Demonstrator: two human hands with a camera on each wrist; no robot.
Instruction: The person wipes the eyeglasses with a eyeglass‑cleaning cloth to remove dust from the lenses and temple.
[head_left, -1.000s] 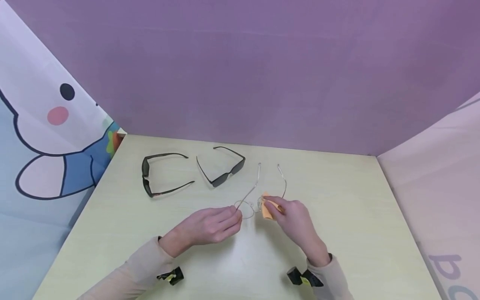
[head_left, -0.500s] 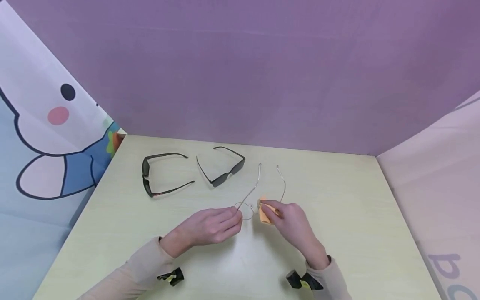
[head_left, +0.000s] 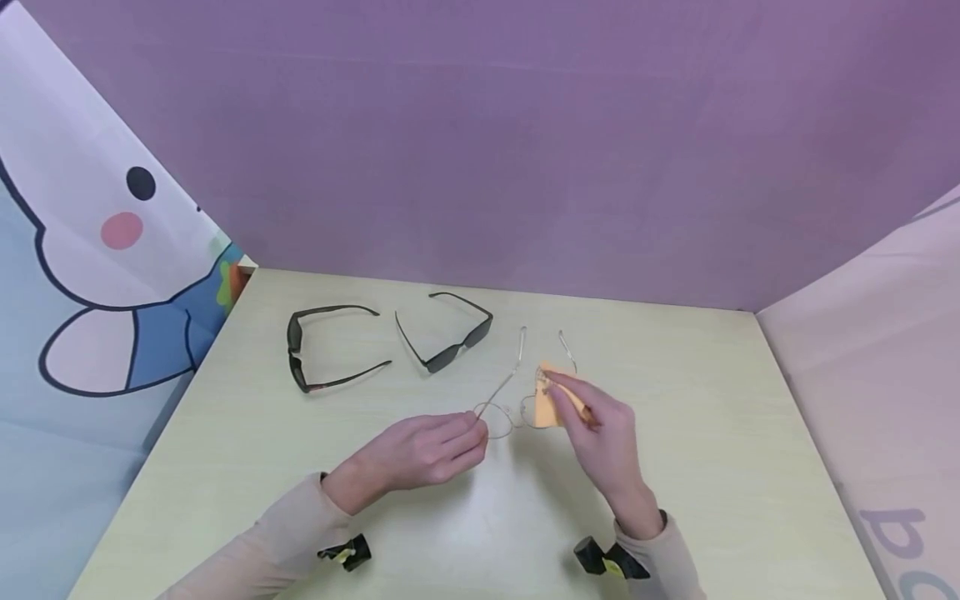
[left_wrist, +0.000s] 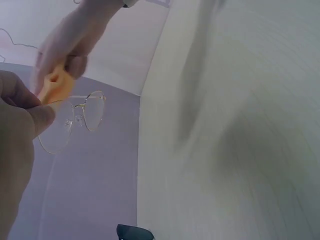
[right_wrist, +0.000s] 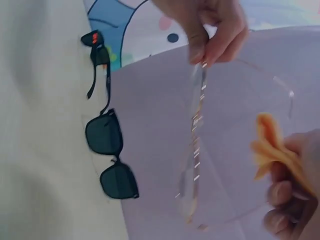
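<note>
Thin metal-rimmed eyeglasses [left_wrist: 93, 111] with clear lenses are held above the table, temples unfolded and pointing away in the head view. My left hand [head_left: 420, 450] pinches them at the left end, where the rim meets the temple. In my right hand [head_left: 609, 429] an orange cloth [head_left: 546, 408] is pinched between thumb and fingers. The cloth overlaps the right lens in the head view, hiding part of its rim and temple. From the right wrist, the cloth [right_wrist: 272, 145] appears bunched and folded, a gap away from the glasses, which show edge-on.
Two pairs of dark sunglasses lie unfolded on the pale table [head_left: 720, 433]: one pair [head_left: 295, 333] at the far left, another pair [head_left: 444, 358] just beyond the left hand. A purple backdrop [head_left: 480, 167] rises behind the table, with printed side panels.
My right hand dipped slightly towards me, then moved away and right with the cloth, uncovering the inner part of the right lens. The left hand and glasses have hardly moved.
</note>
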